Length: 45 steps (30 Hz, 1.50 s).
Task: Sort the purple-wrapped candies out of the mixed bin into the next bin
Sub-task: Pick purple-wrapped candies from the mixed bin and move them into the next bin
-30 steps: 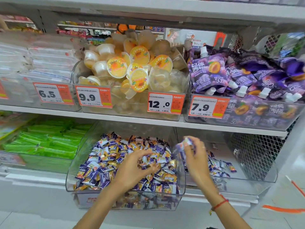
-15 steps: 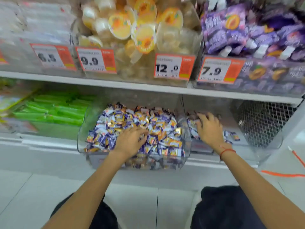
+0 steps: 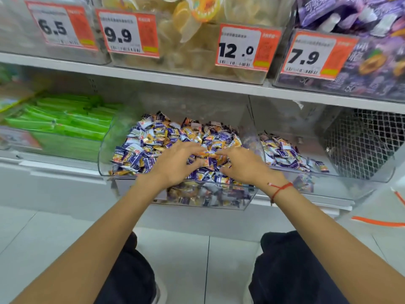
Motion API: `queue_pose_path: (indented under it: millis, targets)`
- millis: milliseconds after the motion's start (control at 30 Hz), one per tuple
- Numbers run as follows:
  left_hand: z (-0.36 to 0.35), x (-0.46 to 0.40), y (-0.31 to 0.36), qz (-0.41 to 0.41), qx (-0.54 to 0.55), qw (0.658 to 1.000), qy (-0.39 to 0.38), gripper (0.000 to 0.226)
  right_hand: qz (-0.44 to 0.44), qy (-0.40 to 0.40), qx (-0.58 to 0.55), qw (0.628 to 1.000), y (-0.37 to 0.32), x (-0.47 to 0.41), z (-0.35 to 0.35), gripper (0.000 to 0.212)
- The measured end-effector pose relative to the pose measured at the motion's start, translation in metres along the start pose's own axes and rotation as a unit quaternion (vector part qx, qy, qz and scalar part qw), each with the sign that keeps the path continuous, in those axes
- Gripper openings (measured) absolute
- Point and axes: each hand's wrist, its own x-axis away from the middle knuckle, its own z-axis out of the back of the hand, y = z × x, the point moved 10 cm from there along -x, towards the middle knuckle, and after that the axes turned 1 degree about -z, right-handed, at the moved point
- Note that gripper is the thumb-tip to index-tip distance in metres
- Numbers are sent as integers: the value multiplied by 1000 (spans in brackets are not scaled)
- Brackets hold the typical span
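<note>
A clear plastic bin point(image 3: 105, 159) on the lower shelf is heaped with small purple and orange wrapped candies point(image 3: 153, 137). Both my hands lie on top of that heap. My left hand point(image 3: 175, 163) rests palm down with its fingers spread over the candies. My right hand point(image 3: 243, 163), with a red string on its wrist, lies beside it, fingers stretched toward the left hand. The fingertips nearly meet in the middle of the pile. To the right, a second clear bin point(image 3: 361, 178) holds a thin layer of the same candies point(image 3: 285, 152).
A bin of green packets point(image 3: 65, 126) stands to the left. The upper shelf carries bins of jelly cups point(image 3: 192, 29) and purple pouches point(image 3: 361, 16) behind price tags 6.5, 9.9, 12.0 and 7.9. A wire mesh panel point(image 3: 363, 141) closes the right end. My knees and white floor tiles lie below.
My right hand has moved left out of the right-hand bin onto the full bin's heap beside my left hand. The view has dropped and come closer to the shelf.
</note>
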Motion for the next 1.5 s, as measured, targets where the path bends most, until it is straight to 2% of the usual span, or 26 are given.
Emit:
queue_pose_path:
  millis: [67,133,267,367,533,667,733,867,967,1000,1067,1133,1200,1233,1300,1367,1433,1500]
  targets:
    - [-14,-5,0,-21,12,998,-60,42,-1,-1,14,1000,-1,-7,-1,46]
    - [-17,-8,-1,-13,21,997,-74,38,-3,12,13,1000,0,-12,1,38]
    - [-6,-13,-3,22,-10,1000,-19,23,6,65,-6,998,-2,-10,10,27]
    - [-2,-9,2,20,-31,999,27,21,-13,86,-4,996,4,-5,16,30]
    - [17,5,-8,77,46,991,102,16,9,29,-52,998,6,5,7,35]
    - [30,16,-14,93,60,984,139,20,24,78,-171,982,7,11,20,33]
    - [39,24,-19,110,66,979,161,22,22,89,-184,979,9,11,21,34]
    - [48,36,-30,132,89,972,176,23,24,25,-190,981,-4,0,3,32]
    - [46,38,-37,147,129,968,158,22,18,-44,-141,989,-17,-8,-15,34]
    - [46,40,-38,151,141,966,158,21,11,-37,-128,991,-17,-10,-14,33]
    - [49,43,-41,155,166,958,173,20,-2,31,-148,989,-19,-11,0,24]
    - [53,45,-41,157,201,948,189,17,-19,84,-253,964,-19,-7,14,19]
    - [53,44,-39,159,251,934,200,11,-26,36,-393,918,-28,-4,10,26]
    - [53,42,-36,163,283,923,203,9,-25,6,-426,904,-34,-3,5,34]
    - [51,37,-24,162,355,898,203,9,-16,-12,-439,898,-40,-2,4,36]
    - [50,34,-8,145,395,883,206,10,-11,26,-455,890,-38,3,12,23]
    - [51,33,7,123,417,876,211,8,-2,66,-501,863,-30,13,21,9]
    - [52,34,13,109,403,882,217,11,-15,118,-516,848,-12,25,30,8]
